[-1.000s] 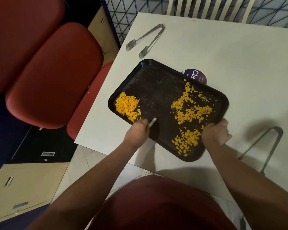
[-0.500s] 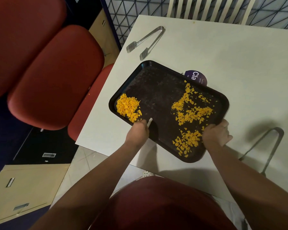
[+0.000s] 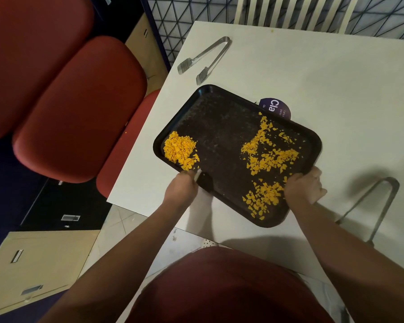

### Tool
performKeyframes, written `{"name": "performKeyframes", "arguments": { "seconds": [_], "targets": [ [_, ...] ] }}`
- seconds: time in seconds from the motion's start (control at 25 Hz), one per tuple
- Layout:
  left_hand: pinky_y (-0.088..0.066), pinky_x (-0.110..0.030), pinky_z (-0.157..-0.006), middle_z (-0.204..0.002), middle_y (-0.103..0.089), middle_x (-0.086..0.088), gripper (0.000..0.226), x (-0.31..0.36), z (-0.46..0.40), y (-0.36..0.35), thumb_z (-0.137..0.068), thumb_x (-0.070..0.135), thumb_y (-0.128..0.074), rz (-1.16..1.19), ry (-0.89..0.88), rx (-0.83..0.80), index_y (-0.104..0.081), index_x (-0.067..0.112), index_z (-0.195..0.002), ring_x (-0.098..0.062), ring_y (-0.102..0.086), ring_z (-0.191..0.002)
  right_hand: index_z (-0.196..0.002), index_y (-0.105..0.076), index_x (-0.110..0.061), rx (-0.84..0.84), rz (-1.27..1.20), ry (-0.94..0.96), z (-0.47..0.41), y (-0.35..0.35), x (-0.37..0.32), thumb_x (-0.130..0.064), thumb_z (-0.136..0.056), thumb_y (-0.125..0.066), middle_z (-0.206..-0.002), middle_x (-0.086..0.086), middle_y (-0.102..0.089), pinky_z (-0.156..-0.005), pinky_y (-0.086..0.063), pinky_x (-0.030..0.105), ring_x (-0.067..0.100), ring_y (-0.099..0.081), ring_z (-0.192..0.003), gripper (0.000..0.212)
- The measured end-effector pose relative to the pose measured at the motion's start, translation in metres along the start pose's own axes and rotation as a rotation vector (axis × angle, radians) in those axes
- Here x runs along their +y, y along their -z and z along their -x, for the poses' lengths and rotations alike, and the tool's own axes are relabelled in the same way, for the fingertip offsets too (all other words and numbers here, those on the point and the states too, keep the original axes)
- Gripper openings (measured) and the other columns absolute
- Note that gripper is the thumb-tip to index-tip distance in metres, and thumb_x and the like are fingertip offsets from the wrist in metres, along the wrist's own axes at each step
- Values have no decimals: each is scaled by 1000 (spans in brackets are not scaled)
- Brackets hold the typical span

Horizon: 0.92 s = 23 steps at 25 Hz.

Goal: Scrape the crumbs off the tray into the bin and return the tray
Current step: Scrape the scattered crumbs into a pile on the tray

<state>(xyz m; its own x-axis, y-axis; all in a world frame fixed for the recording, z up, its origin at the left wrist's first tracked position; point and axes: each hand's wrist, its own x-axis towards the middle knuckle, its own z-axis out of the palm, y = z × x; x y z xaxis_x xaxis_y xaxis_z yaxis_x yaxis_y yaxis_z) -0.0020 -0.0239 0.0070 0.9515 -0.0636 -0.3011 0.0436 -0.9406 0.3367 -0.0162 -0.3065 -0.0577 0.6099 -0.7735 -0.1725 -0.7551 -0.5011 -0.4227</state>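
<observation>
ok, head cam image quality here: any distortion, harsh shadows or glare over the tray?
Head view: wide-angle bending curves the table edges and chairs. Light is dim and warm, with no glare on the tray. Soft shadows fall near both arms and beside the right-hand tongs. The crumbs stay sharp; the frame's corners look softer.

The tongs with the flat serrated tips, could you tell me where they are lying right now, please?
In the head view, the tongs lie on the white table near its far left corner, just beyond the black tray, apart from it.
</observation>
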Motion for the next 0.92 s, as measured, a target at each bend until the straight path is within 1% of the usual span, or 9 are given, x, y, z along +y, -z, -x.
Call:
{"name": "performKeyframes", "arguments": {
  "seconds": [0.08, 0.12, 0.24, 0.32, 0.44, 0.52, 0.72, 0.84, 0.92],
  "targets": [
    [-34, -31, -62, -99, -59, -21, 18, -5, -5, 7, -91, 8, -42, -14, 132, 58, -57, -1, -97, -38, -57, -88, -128, -37, -1, -4, 5, -2, 0, 1, 0, -14, -88, -39, -120, 24, -57, -95, -29, 43, 40, -53, -108, 43],
    [-34, -31, -61, -97, -59, -21, 17, -5, -7, 9, -91, 8, -43, -4, 128, 67, -57, -2, -95, -38, -56, -86, -128, -37, -1, -7, 10, -4, 0, 1, 0, -15, -88, -39, -119, 24, -57, -95, -29, 43, 40, -53, -108, 43],
    [-35, -32, -60, -90, -58, -20, 13, 6, -4, 10, -90, 8, -44, 13, -77, -41, -55, 3, -85, -37, -56, -83, -128, -38, -2, -9, 16, -8, 0, 0, -1, -16, -89, -38, -119, 23, -57, -96, -29, 43, 40, -54, -108, 41],
    [-36, -33, -61, -88, -58, -20, 12, 8, -1, 6, -88, 8, -44, -18, -145, -108, -53, 5, -82, -38, -57, -83, -127, -38, -2, -8, 15, -3, 0, 0, 0, -16, -88, -38, -119, 23, -58, -96, -29, 44, 39, -54, -107, 41],
    [-35, -32, -62, -94, -58, -20, 15, 2, -8, 12, -88, 8, -44, -50, 15, -71, -58, 1, -92, -37, -56, -87, -127, -37, -1, -6, 16, -3, 1, 1, 0, -15, -89, -38, -118, 24, -58, -96, -28, 43, 39, -54, -107, 41],
    [-36, -31, -61, -94, -58, -20, 14, -2, -12, 20, -88, 7, -46, -69, 115, -42, -58, 0, -91, -36, -56, -86, -128, -37, 0, -4, 22, -3, 2, 2, -1, -15, -89, -38, -119, 24, -57, -96, -28, 43, 39, -54, -108, 42],
    [-35, -32, -60, -89, -59, -24, 14, 12, -7, 20, -87, 9, -49, -30, -59, -133, -59, -1, -86, -40, -56, -86, -127, -37, -1, -10, 6, -7, 3, 3, -2, -16, -89, -38, -121, 24, -56, -95, -29, 42, 38, -53, -108, 41],
    [-38, -33, -66, -101, -58, -21, 19, 8, -10, 22, -88, 9, -48, -125, 53, -131, -59, 0, -101, -38, -57, -95, -127, -37, -2, -11, -8, 0, 3, 3, -2, -15, -89, -38, -119, 23, -57, -94, -29, 42, 38, -54, -107, 41],
    [-39, -33, -66, -103, -58, -20, 19, 7, -12, 28, -89, 9, -48, -157, 129, -98, -59, -1, -101, -37, -58, -94, -129, -38, -3, -17, -21, 5, 4, 5, -3, -15, -89, -38, -118, 22, -57, -94, -29, 41, 38, -54, -107, 41]
  ]
}}
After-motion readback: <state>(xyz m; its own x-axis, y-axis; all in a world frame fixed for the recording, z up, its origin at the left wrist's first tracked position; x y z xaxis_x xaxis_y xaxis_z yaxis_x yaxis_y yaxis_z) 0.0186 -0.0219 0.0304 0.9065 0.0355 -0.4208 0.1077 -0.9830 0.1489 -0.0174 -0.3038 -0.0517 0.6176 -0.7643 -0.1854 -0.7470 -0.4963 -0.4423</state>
